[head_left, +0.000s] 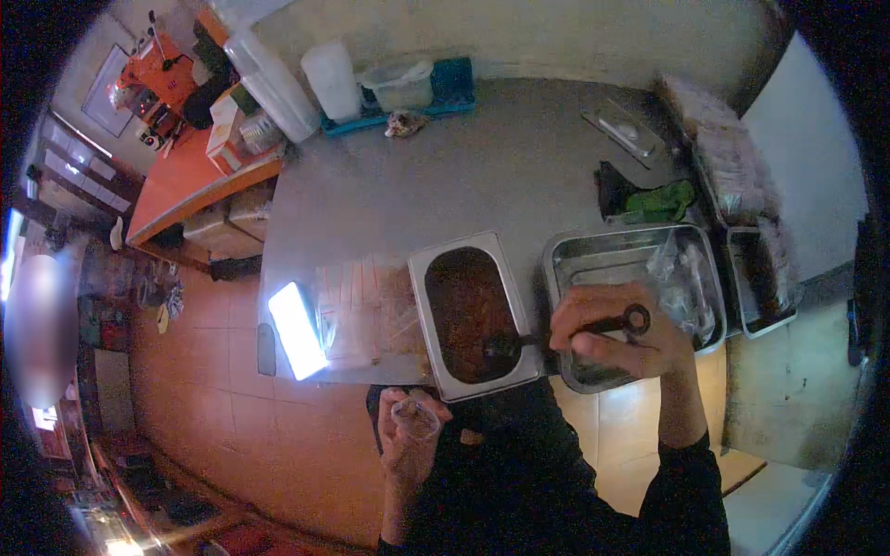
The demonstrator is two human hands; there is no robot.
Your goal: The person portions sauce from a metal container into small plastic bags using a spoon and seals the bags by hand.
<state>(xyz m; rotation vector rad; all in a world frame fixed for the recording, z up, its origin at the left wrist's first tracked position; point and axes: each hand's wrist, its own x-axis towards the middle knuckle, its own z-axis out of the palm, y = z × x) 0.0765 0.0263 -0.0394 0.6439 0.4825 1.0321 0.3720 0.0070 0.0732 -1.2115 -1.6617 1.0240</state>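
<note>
My right hand point(623, 335) is closed around the handle of a dark ladle point(634, 320), whose ring-shaped end sticks out past my fingers. The ladle's bowl rests at the right side of a steel food pan point(432, 306), in the dark brown sauce point(468, 301) that the pan holds. Below the pan's front edge, my left hand point(406, 440) grips a small clear plastic cup point(417, 417); what is in it I cannot make out. Beneath my right hand, a second steel pan point(556, 255) contains crumpled clear plastic point(681, 269).
Left of the sauce pan lie clear plastic packets point(357, 306) and a lit phone point(297, 331). A green cloth-like item point(660, 199), a metal lid point(623, 130) and stacked plastic packs point(728, 157) are at the right. A blue tray point(371, 120) with containers stands behind. A person point(42, 324) is far left.
</note>
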